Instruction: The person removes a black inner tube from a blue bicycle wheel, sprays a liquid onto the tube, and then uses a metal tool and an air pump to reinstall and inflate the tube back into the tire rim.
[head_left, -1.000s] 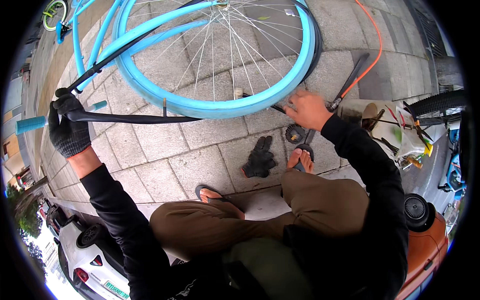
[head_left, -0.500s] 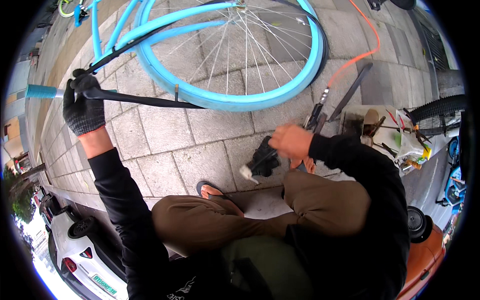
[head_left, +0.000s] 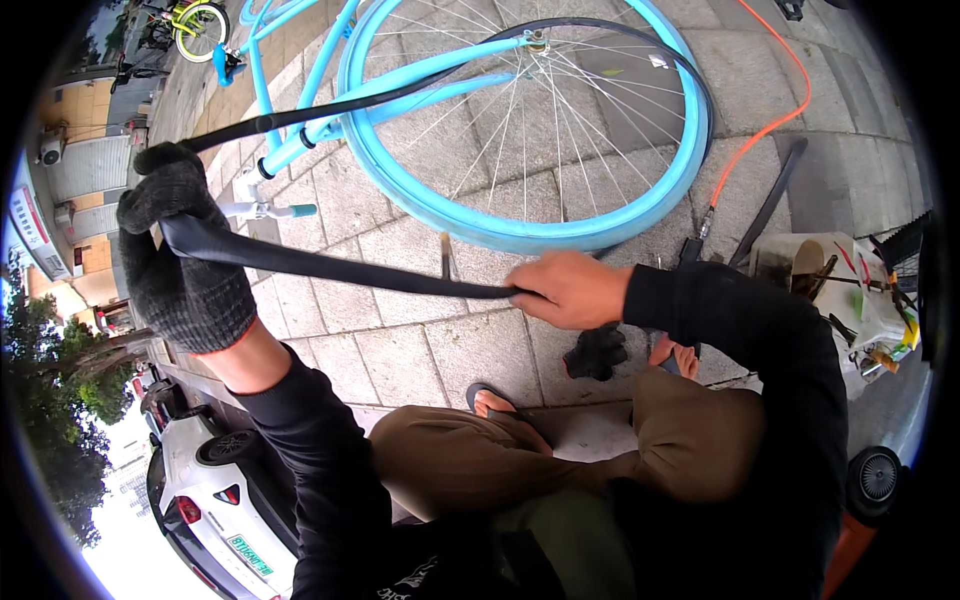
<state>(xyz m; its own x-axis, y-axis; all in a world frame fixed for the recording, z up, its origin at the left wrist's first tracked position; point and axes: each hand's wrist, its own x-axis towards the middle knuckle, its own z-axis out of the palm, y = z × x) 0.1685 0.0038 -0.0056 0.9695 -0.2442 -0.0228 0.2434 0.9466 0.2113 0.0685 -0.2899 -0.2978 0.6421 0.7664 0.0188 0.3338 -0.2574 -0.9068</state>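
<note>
A black bicycle inner tube (head_left: 350,268) is stretched in front of me, its valve stem (head_left: 445,257) sticking out from the near length. My left hand (head_left: 190,270), in a dark knitted glove, is closed around the tube's left bend. The bare fingers of my right hand (head_left: 570,290) pinch the near length. From the left hand the far length runs back along the light-blue bicycle frame (head_left: 440,70) and over the wheel. This spoked wheel, with its light-blue tyre (head_left: 520,232), lies across the paving beyond my hands.
A loose black glove (head_left: 597,352) lies on the paving near my feet. An orange air hose (head_left: 760,135) ends in a metal fitting at the right, beside a dark strip (head_left: 770,200). Further right stands a tray of tools (head_left: 800,255). A white car (head_left: 225,500) is at the lower left.
My right hand has moved from beside the loose glove up to the tube and closed on it. My left hand has lifted the tube, widening its loop. The view has shifted too.
</note>
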